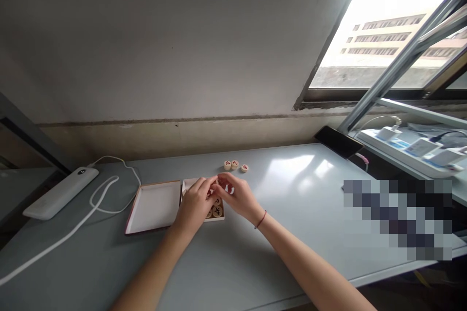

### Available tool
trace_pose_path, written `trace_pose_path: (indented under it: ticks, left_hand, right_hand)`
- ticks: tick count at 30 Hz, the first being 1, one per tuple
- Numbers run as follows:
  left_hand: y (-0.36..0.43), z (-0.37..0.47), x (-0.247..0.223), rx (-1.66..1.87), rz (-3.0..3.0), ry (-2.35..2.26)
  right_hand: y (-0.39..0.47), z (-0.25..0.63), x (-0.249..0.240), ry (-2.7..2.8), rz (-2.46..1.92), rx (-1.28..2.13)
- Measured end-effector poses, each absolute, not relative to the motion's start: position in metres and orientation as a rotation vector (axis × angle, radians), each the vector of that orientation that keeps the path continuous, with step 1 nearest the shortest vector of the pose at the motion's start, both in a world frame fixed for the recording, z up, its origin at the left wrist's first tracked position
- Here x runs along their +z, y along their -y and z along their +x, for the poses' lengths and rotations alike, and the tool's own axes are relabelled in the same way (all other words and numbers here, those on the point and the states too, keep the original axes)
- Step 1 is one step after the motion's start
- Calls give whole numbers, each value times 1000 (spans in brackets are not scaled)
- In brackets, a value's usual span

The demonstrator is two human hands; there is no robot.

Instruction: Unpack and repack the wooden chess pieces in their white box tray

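Observation:
Both hands meet over the right half of an open box, where several round wooden Chinese chess pieces with carved characters lie. My left hand reaches across the box, its fingers closed at a piece and covering much of the contents. Opposite it, my right hand has thumb and fingers curled together around a piece; the fingers partly hide it. Behind the hands, 3 more pieces with red characters stand on the desk. The shallow white-lined lid lies flat to the left.
A white power bank with a white cable lies on the grey desk at left. At right are a dark phone, a power strip with chargers, a metal frame and a blurred-out patch. A wall and window stand behind.

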State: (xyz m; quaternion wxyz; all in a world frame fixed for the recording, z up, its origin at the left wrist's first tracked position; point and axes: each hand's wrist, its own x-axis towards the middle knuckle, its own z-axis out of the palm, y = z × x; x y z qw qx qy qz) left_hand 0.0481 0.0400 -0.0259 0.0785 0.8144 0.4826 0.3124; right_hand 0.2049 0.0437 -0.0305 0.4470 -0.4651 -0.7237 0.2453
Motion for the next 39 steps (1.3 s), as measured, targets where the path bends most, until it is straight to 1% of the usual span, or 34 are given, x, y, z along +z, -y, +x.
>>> trace_pose_path:
  ticks: [2,5,9,14,18,24,36,39]
  left_hand:
    - [-43,41,-21,855,2465,-1548]
    - [-50,23,-10,691,2407,-1785]
    - [-61,-3,-3,439,2208,-2055]
    - [-69,-17,-9,218,1998,-2059]
    - [-70,-17,-14,261,1973,-1995]
    - [-69,-17,-21,383,2015,-1924]
    - [-70,-15,-21,370,1942,-1929]
    - [-69,-15,-19,375,1935,-1936]
  right_hand:
    - [-56,221,-35,1714,-1205,550]
    - [-77,255,-47,1530,-1409,329]
    - [-92,280,-65,1572,-1589,172]
    - [-93,278,-77,1726,-1744,21]
    - [-97,278,-80,1758,-1780,-35]
    - [-105,280,-83,1792,-1694,-11]
    - [-107,277,-81,1767,-1685,88]
    - [-104,275,-77,1738,-1693,58]
